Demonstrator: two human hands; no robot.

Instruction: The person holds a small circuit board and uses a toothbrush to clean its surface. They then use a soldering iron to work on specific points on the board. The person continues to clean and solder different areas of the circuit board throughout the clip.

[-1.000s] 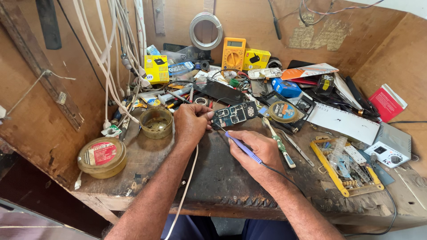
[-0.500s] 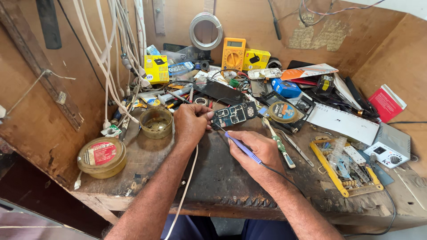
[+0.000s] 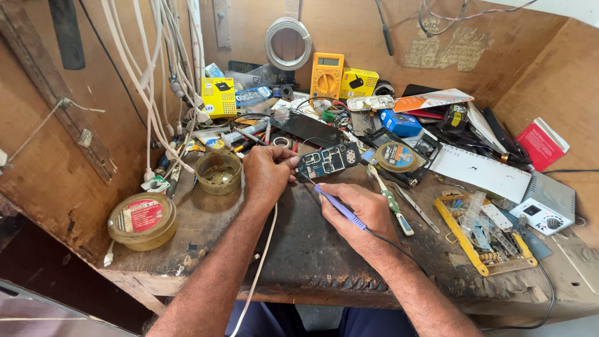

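A worn wooden workbench (image 3: 299, 249) fills the head view, boxed in by plywood walls and crowded along its back with tools, small boxes and loose parts. White cables (image 3: 156, 81) hang down the left wall, and a coil of pale wire (image 3: 287, 42) hangs on the back wall above a yellow multimeter (image 3: 327, 73). Near the bench's middle, the left hand (image 3: 267, 175) has its fingers curled and pinched on the left edge of a dark circuit board (image 3: 329, 160), which lies just ahead of both hands, close to flat on the bench. The right hand (image 3: 359, 209) is closed in a pen-like grip around a purple-handled soldering iron (image 3: 340, 207); its tip points up and left toward the board's lower left corner, beside the left fingertips, though whether it touches the board cannot be told. A dark cord runs from the handle back along the right forearm. Just left of the left hand stands a small open brass-coloured tin (image 3: 218, 171), and nearer the bench's front left corner sits a larger round tin with a red and white label (image 3: 142, 219). To the right of the right hand lie a green-handled tool (image 3: 390, 201), a yellow tray of small parts (image 3: 483, 234) and a grey soldering station (image 3: 544, 203).
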